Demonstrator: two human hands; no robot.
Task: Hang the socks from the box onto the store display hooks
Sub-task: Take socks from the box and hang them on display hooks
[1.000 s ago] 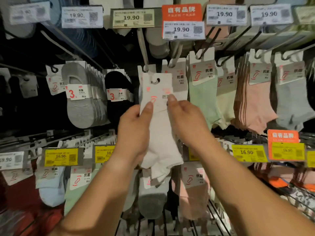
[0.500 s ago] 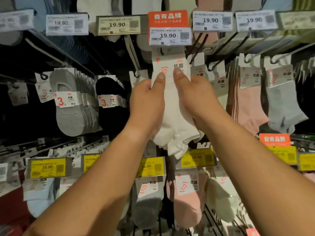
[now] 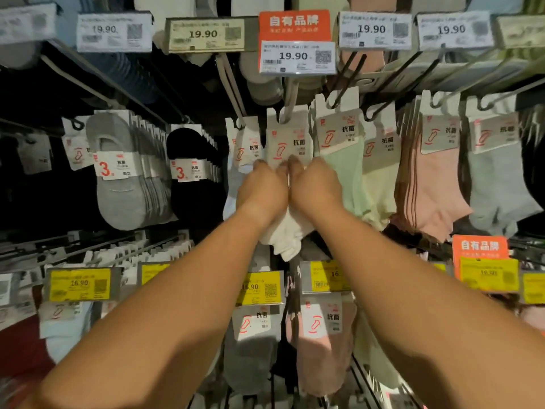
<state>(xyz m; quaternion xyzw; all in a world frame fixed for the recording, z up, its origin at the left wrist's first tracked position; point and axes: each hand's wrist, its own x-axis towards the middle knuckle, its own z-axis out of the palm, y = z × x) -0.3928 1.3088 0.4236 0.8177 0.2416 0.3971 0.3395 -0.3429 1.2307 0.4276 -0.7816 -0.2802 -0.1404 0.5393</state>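
**White socks held up at the display hook**

The left hand point(image 3: 262, 190) and the right hand point(image 3: 314, 188) are raised side by side, touching each other, with both sets of fingers curled onto the pack of white socks point(image 3: 287, 234). Their fingertips press on the lower edge of the pack's card header point(image 3: 287, 137), while the sock fabric hangs down below the wrists. The slot at the top of the card sits at the display hook point(image 3: 290, 101), a pale prong that comes down from under the orange-and-white price tag point(image 3: 296, 42) marked 19.90; whether the card is fully seated on the prong cannot be told.

Just to the left of the held pack hangs a light blue pair point(image 3: 236, 184) on its own hook, and just to the right a mint green pair point(image 3: 343, 172), then a pale yellow pair point(image 3: 380, 184), a pink striped pair point(image 3: 430, 190) and a grey-blue pair point(image 3: 495, 187). Farther left hang rows of grey no-show socks point(image 3: 124, 190) and black no-show socks point(image 3: 194, 199), each banded with a large "3".

Below runs a row of yellow price tags point(image 3: 79, 284) marked 16.90, with more socks hanging under them, among them a grey pair point(image 3: 253, 358) and a pink pair point(image 3: 321, 355).
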